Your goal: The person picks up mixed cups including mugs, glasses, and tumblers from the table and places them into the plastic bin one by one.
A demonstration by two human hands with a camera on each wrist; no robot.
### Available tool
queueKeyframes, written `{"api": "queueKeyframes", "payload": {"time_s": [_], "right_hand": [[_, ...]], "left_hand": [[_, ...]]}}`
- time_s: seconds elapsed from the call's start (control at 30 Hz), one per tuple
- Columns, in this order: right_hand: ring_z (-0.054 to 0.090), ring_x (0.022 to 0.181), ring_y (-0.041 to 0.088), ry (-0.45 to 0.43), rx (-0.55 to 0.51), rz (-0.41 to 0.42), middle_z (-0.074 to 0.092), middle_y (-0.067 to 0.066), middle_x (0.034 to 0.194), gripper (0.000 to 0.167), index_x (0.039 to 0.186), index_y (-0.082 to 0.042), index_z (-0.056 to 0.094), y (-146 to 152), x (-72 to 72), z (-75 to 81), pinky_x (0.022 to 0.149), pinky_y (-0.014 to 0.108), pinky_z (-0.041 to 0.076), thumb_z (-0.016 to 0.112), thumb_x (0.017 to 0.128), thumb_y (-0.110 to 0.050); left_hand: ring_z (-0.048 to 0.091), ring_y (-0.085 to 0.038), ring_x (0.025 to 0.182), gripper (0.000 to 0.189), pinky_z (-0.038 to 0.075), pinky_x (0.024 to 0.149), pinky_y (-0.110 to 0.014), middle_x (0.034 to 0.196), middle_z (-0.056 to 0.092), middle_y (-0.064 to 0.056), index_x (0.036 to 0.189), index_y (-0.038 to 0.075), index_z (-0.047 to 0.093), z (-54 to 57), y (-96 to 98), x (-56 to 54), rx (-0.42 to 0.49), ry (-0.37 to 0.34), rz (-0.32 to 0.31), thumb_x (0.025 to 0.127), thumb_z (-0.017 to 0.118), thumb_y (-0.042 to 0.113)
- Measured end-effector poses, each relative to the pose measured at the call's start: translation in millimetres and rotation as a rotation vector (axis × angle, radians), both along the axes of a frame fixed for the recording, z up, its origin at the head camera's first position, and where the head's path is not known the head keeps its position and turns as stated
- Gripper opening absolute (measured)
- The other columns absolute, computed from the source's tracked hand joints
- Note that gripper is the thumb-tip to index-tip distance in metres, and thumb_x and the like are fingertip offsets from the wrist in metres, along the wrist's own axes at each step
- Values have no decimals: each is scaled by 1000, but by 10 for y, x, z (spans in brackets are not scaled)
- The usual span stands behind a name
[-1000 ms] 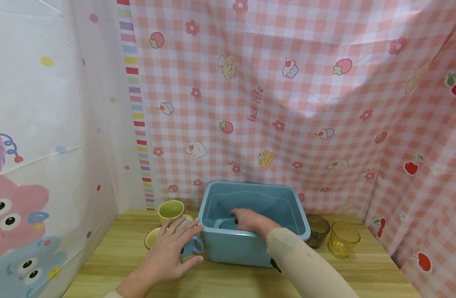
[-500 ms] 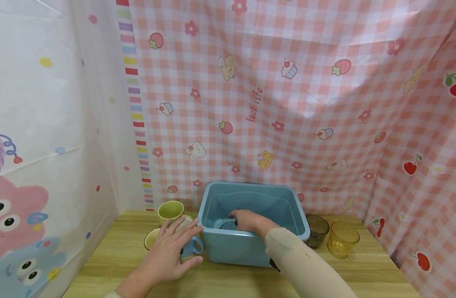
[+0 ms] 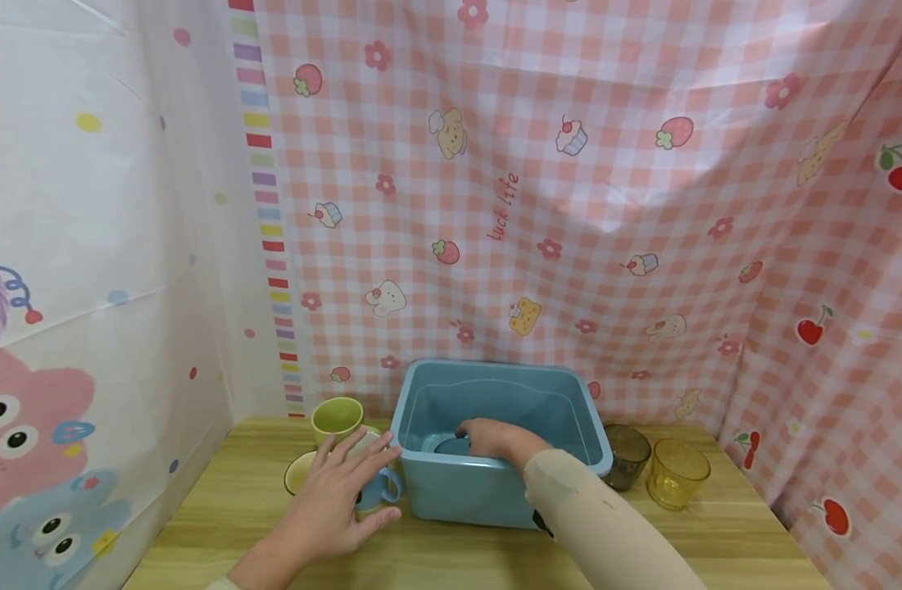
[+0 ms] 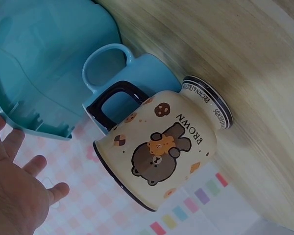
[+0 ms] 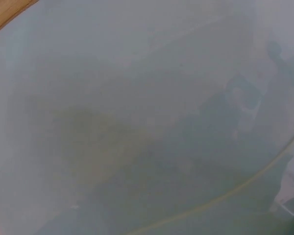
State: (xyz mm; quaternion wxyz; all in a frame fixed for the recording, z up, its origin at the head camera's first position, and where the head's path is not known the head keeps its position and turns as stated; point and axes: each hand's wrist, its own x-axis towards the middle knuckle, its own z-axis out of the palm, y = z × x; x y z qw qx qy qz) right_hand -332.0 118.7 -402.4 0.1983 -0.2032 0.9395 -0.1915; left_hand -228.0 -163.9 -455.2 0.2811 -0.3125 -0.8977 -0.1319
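My right hand (image 3: 491, 437) reaches down into a blue plastic bin (image 3: 469, 492), its fingers bent beside a dark bluish round thing (image 3: 449, 447) inside. Its fingertips are hidden, so I cannot tell whether they hold it. In the right wrist view a blurred grey-blue surface (image 5: 137, 98) fills nearly everything. With fingers spread, my left hand (image 3: 340, 500) hovers in front of the mugs left of the bin. The left wrist view shows its fingers apart from a cream mug (image 4: 161, 152) with a printed bear and black handle, and a light blue mug (image 4: 152, 73) beside it.
A green mug (image 3: 337, 416) stands behind the left hand. Right of the bin are a dark smoky glass (image 3: 627, 459) and an amber glass (image 3: 679, 475). The wooden table (image 3: 451, 565) backs onto a pink checked cloth (image 3: 451, 205).
My right hand has shifted very slightly inside the bin, and the dark spot by its fingers no longer shows. The left hand holds its place above the mugs.
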Motion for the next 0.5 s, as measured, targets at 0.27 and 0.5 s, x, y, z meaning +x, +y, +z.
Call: {"api": "queueKeyframes", "payload": {"time_s": [0.27,0.5], "right_hand": [[53,143,33,-42,-12,-35,57,21,155,49,147,0,58,7,6,24,122,52,43,67,99,-8],[47,151,33,-48,1,-10,53,19,161,52,152,-1,56,8,12,19,123,51,41,56,100,2]], "left_hand": [[48,-40,152,74,35,116,-77,163,55,0,153,24,59,2,4,-1,-4,-2,5,95,67,69],[48,-40,152,75,35,117,-77,163,56,-1,153,23,59,3,2,1,-4,-5,4,94,68,69]]}}
